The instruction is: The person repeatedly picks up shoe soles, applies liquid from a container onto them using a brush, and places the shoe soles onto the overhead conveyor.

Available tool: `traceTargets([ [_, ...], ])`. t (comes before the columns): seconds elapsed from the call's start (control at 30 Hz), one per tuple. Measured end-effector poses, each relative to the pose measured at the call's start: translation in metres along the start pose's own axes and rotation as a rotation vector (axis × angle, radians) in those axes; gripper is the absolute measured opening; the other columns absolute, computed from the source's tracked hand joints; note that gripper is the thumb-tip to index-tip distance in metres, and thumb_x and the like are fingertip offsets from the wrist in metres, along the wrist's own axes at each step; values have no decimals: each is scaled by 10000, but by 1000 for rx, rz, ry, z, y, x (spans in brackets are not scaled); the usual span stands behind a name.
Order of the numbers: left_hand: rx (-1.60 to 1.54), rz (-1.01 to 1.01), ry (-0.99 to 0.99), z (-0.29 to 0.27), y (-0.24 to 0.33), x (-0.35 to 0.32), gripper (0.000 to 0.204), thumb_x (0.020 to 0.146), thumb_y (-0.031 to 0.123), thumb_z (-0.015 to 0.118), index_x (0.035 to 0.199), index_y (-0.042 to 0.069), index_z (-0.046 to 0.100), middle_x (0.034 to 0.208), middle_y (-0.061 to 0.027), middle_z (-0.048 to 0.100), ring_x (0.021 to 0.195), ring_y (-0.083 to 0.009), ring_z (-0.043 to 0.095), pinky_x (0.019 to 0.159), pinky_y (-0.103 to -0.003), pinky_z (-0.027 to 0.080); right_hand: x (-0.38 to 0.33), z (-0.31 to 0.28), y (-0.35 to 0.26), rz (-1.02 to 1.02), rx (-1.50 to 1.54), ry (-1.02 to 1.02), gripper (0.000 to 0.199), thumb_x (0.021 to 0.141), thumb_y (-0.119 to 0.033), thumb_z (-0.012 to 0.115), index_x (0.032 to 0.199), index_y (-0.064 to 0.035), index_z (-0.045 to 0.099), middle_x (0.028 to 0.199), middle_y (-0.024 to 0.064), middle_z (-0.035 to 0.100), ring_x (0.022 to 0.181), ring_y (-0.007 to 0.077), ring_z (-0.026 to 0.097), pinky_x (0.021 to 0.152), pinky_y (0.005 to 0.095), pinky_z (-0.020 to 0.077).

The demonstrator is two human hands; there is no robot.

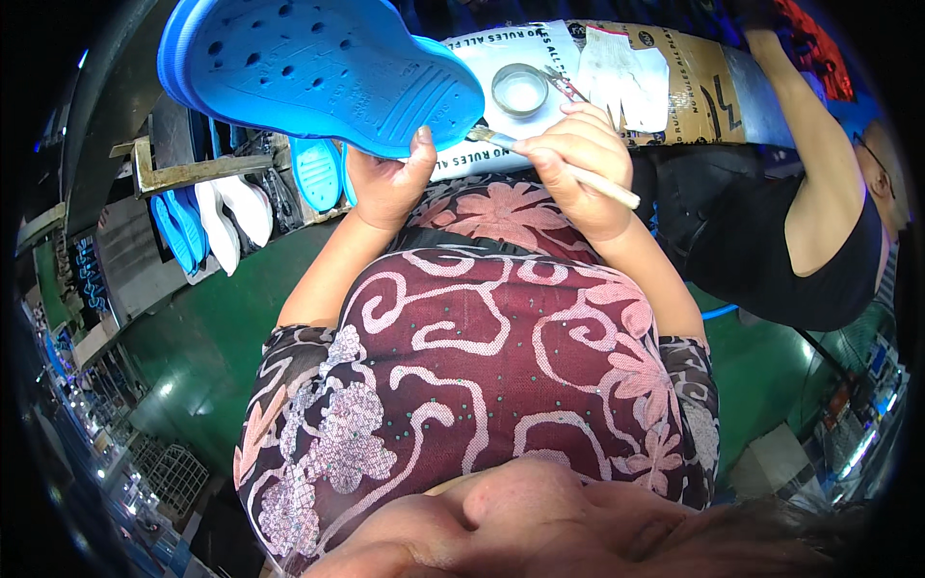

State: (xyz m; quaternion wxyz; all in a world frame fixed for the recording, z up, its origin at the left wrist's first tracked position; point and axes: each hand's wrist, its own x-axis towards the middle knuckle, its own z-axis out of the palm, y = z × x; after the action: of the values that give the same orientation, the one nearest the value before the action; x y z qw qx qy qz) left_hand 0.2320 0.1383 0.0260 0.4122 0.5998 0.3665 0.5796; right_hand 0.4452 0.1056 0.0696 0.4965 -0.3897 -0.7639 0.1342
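Observation:
A blue shoe sole [328, 72] with several small holes and a ribbed end is tilted up at the upper left. My left hand [390, 183] grips its near edge, with the thumb upright against it. In my right hand [588, 169] is a brush [607, 186] with a pale handle. Its bristles are at the right end of the sole; whether they touch it I cannot tell. Just beyond my right hand stands a round dish [520, 90] with something whitish in it. Beside the dish lies a small red-handled tool [564, 85], partly hidden by my fingers.
A printed cardboard-covered bench [692, 87] carries a white paper sheet [626, 82]. To the left are more blue soles [316, 175] and white soles [236, 217], near a metal bracket [193, 171]. Another person [809, 222] in black sits close on the right, arm stretched forward.

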Motion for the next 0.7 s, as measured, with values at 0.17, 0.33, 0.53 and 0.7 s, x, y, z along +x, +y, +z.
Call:
traceTargets([
  [0.17, 29, 21, 14, 1, -1, 2, 330, 761, 24, 620, 1062, -19, 490, 974, -96, 575, 865, -160, 555, 784, -290, 443, -3, 7, 1, -18, -29, -9, 143, 754, -174, 649, 677, -54, 642, 627, 51, 606, 566, 202, 539, 644, 309, 395],
  [0.33, 40, 52, 2, 2, -5, 5, 341, 761, 20, 620, 1071, -19, 482, 991, -98, 571, 875, -164, 557, 792, -294, 442, -6, -3, 7, 77, 33, -10, 212, 839, -161, 550, 701, -39, 654, 629, 51, 611, 582, 188, 551, 751, 343, 405],
  [0.53, 31, 105, -51, 7, 20, 26, 349, 784, -6, 596, 1108, -13, 468, 1023, -103, 553, 904, -170, 544, 831, -297, 424, -20, -21, 9, 218, 46, 117, 278, 877, -163, 494, 687, -9, 624, 578, 40, 567, 555, 163, 525, 717, 337, 403],
  [0.7, -72, -99, -195, -2, 65, 49, 515, 769, 33, 603, 1221, -31, 365, 1101, -154, 536, 929, -197, 570, 781, -304, 477, -38, -27, 10, 324, 47, 209, 277, 875, -112, 482, 662, 7, 614, 620, 69, 596, 619, 185, 541, 671, 307, 422],
])
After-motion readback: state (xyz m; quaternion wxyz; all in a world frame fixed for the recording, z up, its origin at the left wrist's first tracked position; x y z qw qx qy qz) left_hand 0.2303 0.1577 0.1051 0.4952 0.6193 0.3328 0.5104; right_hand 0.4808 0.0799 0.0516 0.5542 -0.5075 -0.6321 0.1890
